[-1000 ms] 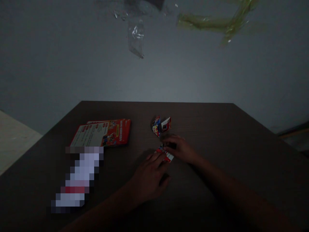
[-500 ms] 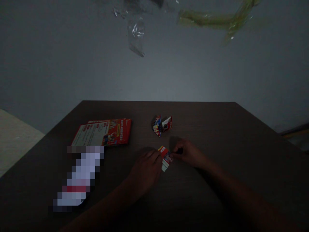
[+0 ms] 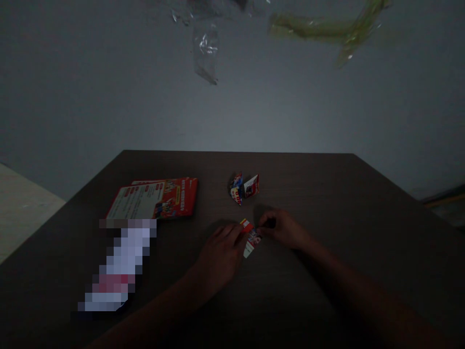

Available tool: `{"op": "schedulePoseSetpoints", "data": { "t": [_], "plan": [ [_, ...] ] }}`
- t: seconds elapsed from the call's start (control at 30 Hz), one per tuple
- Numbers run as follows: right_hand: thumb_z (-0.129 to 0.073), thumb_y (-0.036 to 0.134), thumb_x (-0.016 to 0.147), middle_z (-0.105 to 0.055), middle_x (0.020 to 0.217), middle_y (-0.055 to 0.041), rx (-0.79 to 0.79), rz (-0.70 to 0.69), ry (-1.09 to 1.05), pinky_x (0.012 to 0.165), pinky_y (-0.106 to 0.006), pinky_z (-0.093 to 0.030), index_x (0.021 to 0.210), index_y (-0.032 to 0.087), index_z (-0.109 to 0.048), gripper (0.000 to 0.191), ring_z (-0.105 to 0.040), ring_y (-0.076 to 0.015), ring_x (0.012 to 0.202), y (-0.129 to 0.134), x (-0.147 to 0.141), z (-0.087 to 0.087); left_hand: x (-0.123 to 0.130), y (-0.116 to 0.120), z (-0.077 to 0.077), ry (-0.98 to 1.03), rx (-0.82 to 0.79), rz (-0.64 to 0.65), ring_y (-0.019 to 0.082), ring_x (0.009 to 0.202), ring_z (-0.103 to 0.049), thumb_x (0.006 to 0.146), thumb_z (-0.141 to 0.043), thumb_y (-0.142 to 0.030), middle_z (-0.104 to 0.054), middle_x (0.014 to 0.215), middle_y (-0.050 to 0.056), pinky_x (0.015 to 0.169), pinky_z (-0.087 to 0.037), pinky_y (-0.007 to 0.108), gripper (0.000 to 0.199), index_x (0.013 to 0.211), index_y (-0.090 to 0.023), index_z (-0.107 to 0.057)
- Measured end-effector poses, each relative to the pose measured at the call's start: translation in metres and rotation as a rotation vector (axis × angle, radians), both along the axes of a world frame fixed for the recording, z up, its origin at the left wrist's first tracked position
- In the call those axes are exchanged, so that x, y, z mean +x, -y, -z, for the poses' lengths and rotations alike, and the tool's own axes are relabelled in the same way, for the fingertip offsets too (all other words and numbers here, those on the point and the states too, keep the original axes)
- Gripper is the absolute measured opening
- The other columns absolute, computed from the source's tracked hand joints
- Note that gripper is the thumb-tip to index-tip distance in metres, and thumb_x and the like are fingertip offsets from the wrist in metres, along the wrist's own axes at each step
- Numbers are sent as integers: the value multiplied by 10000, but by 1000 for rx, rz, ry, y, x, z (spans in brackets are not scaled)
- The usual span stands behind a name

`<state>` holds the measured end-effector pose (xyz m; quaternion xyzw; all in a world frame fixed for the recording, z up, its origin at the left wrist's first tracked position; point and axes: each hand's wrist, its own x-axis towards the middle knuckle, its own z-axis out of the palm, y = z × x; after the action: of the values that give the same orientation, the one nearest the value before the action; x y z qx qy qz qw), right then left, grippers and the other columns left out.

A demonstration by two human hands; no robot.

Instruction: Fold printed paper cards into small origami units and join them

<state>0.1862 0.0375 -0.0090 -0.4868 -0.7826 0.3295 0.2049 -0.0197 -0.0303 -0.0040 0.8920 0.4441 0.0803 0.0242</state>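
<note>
A small red and white printed paper piece [image 3: 249, 241] lies on the dark table between my hands. My left hand [image 3: 223, 249] rests on its left edge, fingers close together and pressing it. At its right edge is my right hand [image 3: 281, 229], thumb and forefinger pinched on the paper's upper right side. Beyond the hands stand two small folded paper pieces, a blue and red one [image 3: 236, 189] and a white and red one [image 3: 252, 186], close beside each other.
Red and white printed sheets [image 3: 178, 198] are stacked at the left of the table [image 3: 308, 179]. In front of them lies a blurred-out, bright elongated object [image 3: 127, 261]. Behind the table rises a grey wall with yellowish tape [image 3: 312, 26] and clear plastic [image 3: 206, 48].
Both hands have stayed nearly in place, with my left fingers shifted slightly over the paper. The folded pieces and the stack have not moved.
</note>
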Motion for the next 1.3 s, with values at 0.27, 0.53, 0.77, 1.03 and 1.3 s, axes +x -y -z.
{"op": "schedulePoseSetpoints", "data": {
  "t": [0.27,0.53,0.77,1.03,1.3],
  "plan": [
    [-666,275,731,-650,687,-5,113,95,46,642,-263,-379,738,185,-668,90,-572,-145,659,-5,-17,5,1,0,0,11,-14,-5,245,1116,-476,864,-473,-169,-529,1241,97,943,-410,403,361,1223,-167,-515],
    [-636,386,776,-692,760,-6,233,194,159,799,-357,-311,726,221,-669,176,-594,-203,814,-13,-36,9,0,0,2,17,-16,-10,246,1107,-478,871,-459,-168,-534,1217,94,950,-400,410,341,1208,-159,-515],
    [-680,324,737,-656,706,11,154,113,173,754,-329,-327,768,221,-667,108,-579,-178,754,-5,-18,2,1,1,-2,16,-26,-14,234,1080,-487,877,-443,-170,-543,1192,93,920,-416,398,346,1217,-161,-505],
    [-702,273,704,-635,758,-2,19,11,149,656,-283,-382,825,212,-659,142,-563,-170,734,12,14,-3,0,-1,-3,18,-19,-10,229,1036,-495,876,-448,-178,-553,1138,97,890,-420,386,324,1191,-175,-525],
    [-698,307,741,-659,884,-34,159,-24,-12,788,-335,-426,866,211,-657,162,-586,-188,854,24,11,1,7,2,-7,37,14,-16,250,1008,-475,862,-501,-319,-531,1096,109,870,-427,402,351,1173,-159,-527]
  ]
}}
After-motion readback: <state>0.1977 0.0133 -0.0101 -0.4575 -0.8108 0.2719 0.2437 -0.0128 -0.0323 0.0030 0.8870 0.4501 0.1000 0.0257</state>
